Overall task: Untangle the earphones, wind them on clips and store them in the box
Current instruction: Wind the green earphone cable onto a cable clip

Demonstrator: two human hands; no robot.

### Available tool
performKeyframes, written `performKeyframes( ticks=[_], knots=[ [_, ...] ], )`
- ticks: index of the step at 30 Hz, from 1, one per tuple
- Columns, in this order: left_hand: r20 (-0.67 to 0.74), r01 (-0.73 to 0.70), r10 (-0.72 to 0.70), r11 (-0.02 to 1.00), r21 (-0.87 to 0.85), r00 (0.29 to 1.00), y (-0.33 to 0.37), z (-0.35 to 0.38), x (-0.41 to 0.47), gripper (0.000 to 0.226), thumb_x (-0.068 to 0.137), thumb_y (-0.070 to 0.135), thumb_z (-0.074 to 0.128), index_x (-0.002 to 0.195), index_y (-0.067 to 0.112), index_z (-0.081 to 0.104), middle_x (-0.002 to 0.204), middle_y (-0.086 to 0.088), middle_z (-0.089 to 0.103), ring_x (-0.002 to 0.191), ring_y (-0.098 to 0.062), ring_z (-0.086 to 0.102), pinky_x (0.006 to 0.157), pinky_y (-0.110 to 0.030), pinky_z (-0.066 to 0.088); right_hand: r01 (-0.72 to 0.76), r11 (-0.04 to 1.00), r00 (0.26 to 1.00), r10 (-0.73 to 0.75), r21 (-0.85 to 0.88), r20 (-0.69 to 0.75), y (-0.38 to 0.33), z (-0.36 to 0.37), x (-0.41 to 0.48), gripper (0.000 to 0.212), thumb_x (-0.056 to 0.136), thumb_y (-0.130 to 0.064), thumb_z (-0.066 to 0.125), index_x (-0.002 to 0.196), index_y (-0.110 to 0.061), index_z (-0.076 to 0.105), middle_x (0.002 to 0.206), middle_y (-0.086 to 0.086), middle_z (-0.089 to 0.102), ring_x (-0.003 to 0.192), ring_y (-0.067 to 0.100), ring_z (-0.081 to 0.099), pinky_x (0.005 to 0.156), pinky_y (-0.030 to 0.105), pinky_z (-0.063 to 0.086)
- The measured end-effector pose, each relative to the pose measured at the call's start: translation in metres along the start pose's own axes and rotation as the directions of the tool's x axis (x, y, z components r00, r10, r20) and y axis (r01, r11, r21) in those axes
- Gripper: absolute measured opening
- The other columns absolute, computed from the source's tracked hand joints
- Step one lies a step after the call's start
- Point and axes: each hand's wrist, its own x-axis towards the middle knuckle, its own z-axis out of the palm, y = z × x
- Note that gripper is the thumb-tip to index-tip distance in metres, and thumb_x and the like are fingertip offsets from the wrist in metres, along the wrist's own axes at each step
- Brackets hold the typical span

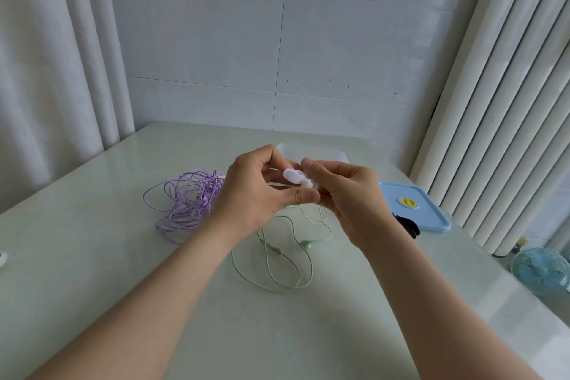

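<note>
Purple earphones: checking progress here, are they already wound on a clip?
No, the purple earphones lie as a loose tangle on the table, beside the left hand.

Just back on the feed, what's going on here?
A person holds a white clip between the left hand and right hand, above the table. The green earphones trail from the hands, mostly loose on the table, so winding looks barely begun. The purple earphones lie tangled at the left. The clear box sits behind the hands, its blue lid off to the right.
</note>
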Motion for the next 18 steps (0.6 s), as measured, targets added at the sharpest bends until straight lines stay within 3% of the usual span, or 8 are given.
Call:
performKeyframes(
  ticks=[2,5,8,10,12,15,18],
  knots=[
    [-0.024,-0.032,0.033,0.998,0.049,0.999,-0.001,0.001,0.0,0.056,0.057,0.038,0.1,0.086,0.008,0.062,0.103,0.006,0.078,0.098,-0.013,0.077,0.091,-0.038,0.062,0.016,0.998,1.0,-0.016,-0.063,0.002,0.002,0.001,0.001,0.024,0.095,-0.023,0.077,0.099,0.0,0.08,0.096,0.024,0.078,0.096,0.04,0.076,0.094,0.045,0.061],
    [-0.039,-0.051,0.057,0.987,0.154,0.998,-0.005,-0.001,0.003,0.05,0.066,0.053,0.092,0.09,0.019,0.064,0.123,0.011,0.072,0.113,-0.005,0.07,0.104,-0.038,0.055,0.039,0.98,0.999,-0.032,-0.194,0.039,0.004,0.004,0.002,0.024,0.101,-0.025,0.067,0.099,-0.006,0.082,0.095,0.022,0.078,0.085,0.022,0.073,0.091,0.037,0.057],
    [-0.023,0.012,-0.009,0.989,0.146,1.0,-0.007,-0.004,0.003,0.046,0.071,0.058,0.084,0.087,0.024,0.058,0.109,0.007,0.077,0.099,-0.013,0.076,0.087,-0.047,0.061,0.041,0.979,0.991,-0.014,-0.199,0.134,0.002,0.012,-0.002,0.033,0.108,-0.018,0.053,0.1,-0.001,0.08,0.098,0.021,0.078,0.081,0.017,0.064,0.081,0.031,0.054],
    [-0.064,0.031,-0.021,0.986,0.166,0.998,-0.008,-0.003,0.003,0.046,0.077,0.062,0.08,0.083,0.025,0.053,0.088,0.001,0.077,0.081,-0.022,0.077,0.073,-0.052,0.061,-0.005,0.992,0.983,0.029,-0.129,0.184,-0.003,0.015,-0.006,0.039,0.108,-0.014,0.043,0.101,0.004,0.077,0.096,0.018,0.077,0.081,0.018,0.066,0.079,0.033,0.053],
    [-0.133,0.031,-0.008,0.984,0.177,0.991,-0.008,-0.003,0.002,0.043,0.083,0.059,0.08,0.081,0.025,0.054,0.079,0.001,0.077,0.072,-0.023,0.075,0.07,-0.052,0.061,-0.059,0.995,0.971,0.076,-0.083,0.229,-0.007,0.015,-0.008,0.043,0.103,-0.012,0.036,0.105,0.006,0.076,0.098,0.019,0.073,0.082,0.023,0.068,0.083,0.038,0.055],
    [-0.214,0.052,-0.021,0.989,0.139,0.977,-0.005,-0.002,0.0,0.042,0.081,0.053,0.083,0.083,0.02,0.058,0.076,0.003,0.079,0.071,-0.017,0.077,0.072,-0.049,0.062,-0.111,0.99,0.945,0.132,-0.087,0.298,-0.007,0.014,-0.009,0.035,0.101,-0.01,0.044,0.115,0.003,0.074,0.108,0.019,0.068,0.092,0.036,0.073,0.093,0.045,0.061],
    [-0.249,0.08,-0.055,0.993,0.09,0.967,-0.002,-0.001,-0.001,0.033,0.09,0.037,0.081,0.088,0.009,0.064,0.077,0.003,0.08,0.073,-0.015,0.078,0.076,-0.047,0.064,-0.083,0.991,0.93,0.115,-0.105,0.349,-0.001,0.018,-0.011,0.024,0.103,-0.01,0.06,0.124,-0.002,0.071,0.115,0.021,0.073,0.097,0.041,0.076,0.089,0.043,0.062]
  ],
)
